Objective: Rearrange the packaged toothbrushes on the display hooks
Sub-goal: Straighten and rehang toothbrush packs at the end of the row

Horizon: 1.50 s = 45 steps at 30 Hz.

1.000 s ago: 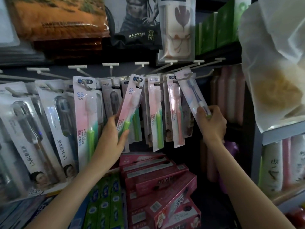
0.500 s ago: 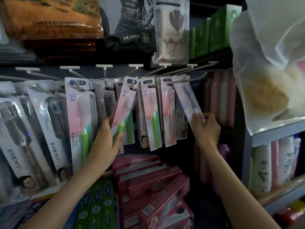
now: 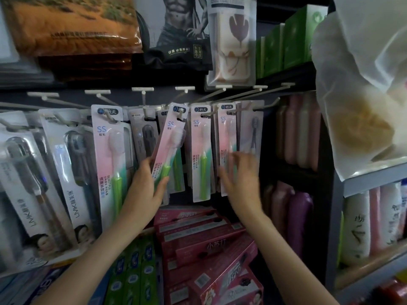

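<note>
My left hand grips the lower part of a tilted pink pack with a green toothbrush, thumb across its front and fingers behind. The pack leans with its top toward my right hand, its punched hole up by the hook above my knuckles. I hold it low, I think, so I can steer the hole along the wire without blocking my view of the tip.

My right hand is blurred with motion, so I cannot say for sure how its fingers sit. They look spread and loose, holding nothing, reaching at the lower edge of the pink pack with a red-handled brush just above them. Beside that, on the side away from my left hand, the clear pack with a dark brush hangs straight on the outermost hook, free of my grip.

Between my two hands hangs another green-handled pack, squarely on its peg. Beyond my left hand, the larger LMK packs crowd together and overlap. Below both wrists, red toothpaste boxes are stacked flat, clear of the hanging row.
</note>
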Each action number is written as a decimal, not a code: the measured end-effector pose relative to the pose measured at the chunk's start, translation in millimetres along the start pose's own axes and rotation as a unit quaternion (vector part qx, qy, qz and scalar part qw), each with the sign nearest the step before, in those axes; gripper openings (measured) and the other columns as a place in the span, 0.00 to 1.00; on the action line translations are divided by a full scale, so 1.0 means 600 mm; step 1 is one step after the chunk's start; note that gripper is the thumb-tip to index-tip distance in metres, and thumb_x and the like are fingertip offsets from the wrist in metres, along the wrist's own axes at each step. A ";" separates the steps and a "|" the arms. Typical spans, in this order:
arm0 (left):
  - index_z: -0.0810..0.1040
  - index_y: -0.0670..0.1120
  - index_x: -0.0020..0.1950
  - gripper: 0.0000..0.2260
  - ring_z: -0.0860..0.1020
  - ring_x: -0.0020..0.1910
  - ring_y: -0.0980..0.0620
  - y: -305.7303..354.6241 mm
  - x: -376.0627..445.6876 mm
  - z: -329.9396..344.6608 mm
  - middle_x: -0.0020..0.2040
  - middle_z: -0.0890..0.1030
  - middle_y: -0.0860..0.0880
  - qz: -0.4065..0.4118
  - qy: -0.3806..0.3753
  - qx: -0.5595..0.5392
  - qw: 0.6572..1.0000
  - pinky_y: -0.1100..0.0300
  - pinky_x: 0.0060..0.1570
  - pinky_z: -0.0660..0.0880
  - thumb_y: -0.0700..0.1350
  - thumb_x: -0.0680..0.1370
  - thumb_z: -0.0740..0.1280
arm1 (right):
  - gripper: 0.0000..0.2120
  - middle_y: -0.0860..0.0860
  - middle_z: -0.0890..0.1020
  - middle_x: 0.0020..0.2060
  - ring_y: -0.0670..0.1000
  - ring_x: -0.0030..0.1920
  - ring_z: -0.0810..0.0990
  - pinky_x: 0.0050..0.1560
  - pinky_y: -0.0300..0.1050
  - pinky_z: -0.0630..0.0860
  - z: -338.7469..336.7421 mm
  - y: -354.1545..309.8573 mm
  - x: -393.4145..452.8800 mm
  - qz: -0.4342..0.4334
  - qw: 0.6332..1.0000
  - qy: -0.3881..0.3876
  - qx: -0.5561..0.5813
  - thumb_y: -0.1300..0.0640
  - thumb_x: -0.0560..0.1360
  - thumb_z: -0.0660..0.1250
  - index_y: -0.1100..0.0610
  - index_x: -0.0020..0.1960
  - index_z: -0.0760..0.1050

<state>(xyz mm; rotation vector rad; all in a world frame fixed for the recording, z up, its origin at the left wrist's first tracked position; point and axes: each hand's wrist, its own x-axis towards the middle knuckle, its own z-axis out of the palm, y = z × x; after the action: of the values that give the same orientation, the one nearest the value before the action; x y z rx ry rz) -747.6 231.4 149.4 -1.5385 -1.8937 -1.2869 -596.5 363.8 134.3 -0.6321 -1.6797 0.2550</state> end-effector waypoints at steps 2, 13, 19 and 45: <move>0.60 0.40 0.70 0.23 0.73 0.61 0.48 0.003 -0.001 -0.003 0.62 0.73 0.44 -0.003 0.001 0.007 1.000 0.56 0.59 0.70 0.44 0.78 0.62 | 0.30 0.60 0.67 0.64 0.55 0.62 0.70 0.62 0.41 0.67 0.036 -0.017 -0.011 0.005 0.995 -0.094 0.014 0.51 0.74 0.68 0.65 0.68 0.62; 0.65 0.52 0.60 0.18 0.73 0.50 0.62 0.021 0.012 -0.038 0.50 0.73 0.63 -0.073 -0.080 -0.114 0.988 0.60 0.58 0.68 0.44 0.74 0.68 | 0.16 0.54 0.75 0.40 0.51 0.43 0.76 0.42 0.37 0.73 0.046 -0.014 -0.003 0.072 0.986 -0.060 0.136 0.57 0.74 0.68 0.58 0.59 0.69; 0.68 0.54 0.60 0.24 0.76 0.51 0.64 0.027 -0.004 -0.030 0.52 0.77 0.58 -0.091 -0.120 -0.166 0.975 0.64 0.53 0.72 0.53 0.67 0.71 | 0.24 0.45 0.76 0.49 0.45 0.51 0.76 0.50 0.34 0.74 0.030 -0.079 -0.001 0.079 0.922 -0.255 0.281 0.49 0.71 0.70 0.55 0.62 0.67; 0.73 0.43 0.41 0.06 0.78 0.32 0.51 0.047 0.018 0.041 0.34 0.77 0.49 -0.193 0.012 -0.172 0.966 0.59 0.37 0.75 0.42 0.78 0.65 | 0.20 0.38 0.71 0.34 0.45 0.28 0.71 0.31 0.27 0.67 -0.043 -0.085 -0.001 -0.070 0.991 -0.090 0.071 0.55 0.74 0.67 0.52 0.66 0.71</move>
<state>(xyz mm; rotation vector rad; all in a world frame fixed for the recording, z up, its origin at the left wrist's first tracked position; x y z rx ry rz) -719.6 257.4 156.6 -1.3305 -2.1098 -1.8791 -585.0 316.7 165.0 -0.3911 -1.8509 0.3353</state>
